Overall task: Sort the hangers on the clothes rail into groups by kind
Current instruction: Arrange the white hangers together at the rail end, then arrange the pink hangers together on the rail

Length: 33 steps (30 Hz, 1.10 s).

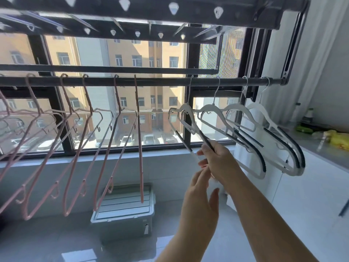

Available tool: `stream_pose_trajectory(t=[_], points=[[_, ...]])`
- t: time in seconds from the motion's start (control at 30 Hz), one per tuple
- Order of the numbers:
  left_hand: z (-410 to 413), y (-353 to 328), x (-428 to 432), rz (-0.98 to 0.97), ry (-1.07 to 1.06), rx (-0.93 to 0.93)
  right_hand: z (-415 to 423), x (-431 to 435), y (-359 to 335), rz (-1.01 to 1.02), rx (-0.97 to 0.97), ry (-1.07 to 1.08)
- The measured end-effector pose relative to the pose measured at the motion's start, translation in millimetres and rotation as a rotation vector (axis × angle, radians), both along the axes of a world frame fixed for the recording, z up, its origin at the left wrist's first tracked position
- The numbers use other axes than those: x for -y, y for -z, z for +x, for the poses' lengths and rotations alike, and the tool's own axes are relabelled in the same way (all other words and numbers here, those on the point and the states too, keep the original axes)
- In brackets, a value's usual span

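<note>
My right hand (217, 159) is pinched shut on the lower arm of the leftmost white hanger (187, 118); my left hand (202, 188) hovers open just beneath it, holding nothing. Up from my grip, its hook sits on the rail (160, 81). Three white hangers (264, 133) hang rightward, pink wire hangers (105, 140) leftward. I'd slide it right gently, keeping the hook seated.
</note>
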<state>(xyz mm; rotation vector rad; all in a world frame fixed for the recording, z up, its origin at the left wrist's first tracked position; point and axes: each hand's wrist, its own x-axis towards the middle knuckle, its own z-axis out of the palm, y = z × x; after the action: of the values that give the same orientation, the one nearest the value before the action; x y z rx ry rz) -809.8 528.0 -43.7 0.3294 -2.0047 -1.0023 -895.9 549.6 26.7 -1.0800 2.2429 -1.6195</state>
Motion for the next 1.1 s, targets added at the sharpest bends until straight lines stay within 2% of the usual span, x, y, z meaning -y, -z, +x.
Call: stream_pose_trajectory(t=[0.1, 0.13, 0.2, 0.23, 0.3, 0.37, 0.47, 0.57, 0.7, 0.8, 1.1], points=[[24, -4, 3, -0.11, -0.121, -0.092, 1, -4, 1, 0.279, -0.387, 0.174], [34, -9, 5, -0.164, -0.186, -0.153, 7, -6, -1, 0.286, -0.545, 0.262], [50, -16, 12, -0.243, -0.335, -0.266, 23, -7, -6, 0.118, -0.747, 0.29], [56, -19, 18, -0.247, -0.4, -0.298, 31, -4, -9, 0.036, -0.745, 0.231], [66, -21, 30, -0.215, -0.486, -0.297, 49, 8, -11, -0.046, -0.571, 0.029], [73, -17, 42, -0.179, -0.545, -0.222, 65, 26, -11, -0.001, -0.346, -0.161], [84, -7, 51, -0.044, -0.498, -0.122, 83, 52, -9, 0.072, -0.077, -0.337], [93, -1, 54, 0.041, -0.462, -0.081, 93, 73, -3, 0.033, 0.23, -0.452], [94, 1, 58, 0.086, -0.412, -0.092, 96, 82, 4, -0.185, 0.568, -0.456], [90, 0, 55, 0.094, -0.361, -0.076, 92, 79, 7, -0.283, 0.663, -0.447], [70, -2, 40, 0.037, -0.29, -0.089, 67, 63, 11, -0.38, 0.704, -0.39]])
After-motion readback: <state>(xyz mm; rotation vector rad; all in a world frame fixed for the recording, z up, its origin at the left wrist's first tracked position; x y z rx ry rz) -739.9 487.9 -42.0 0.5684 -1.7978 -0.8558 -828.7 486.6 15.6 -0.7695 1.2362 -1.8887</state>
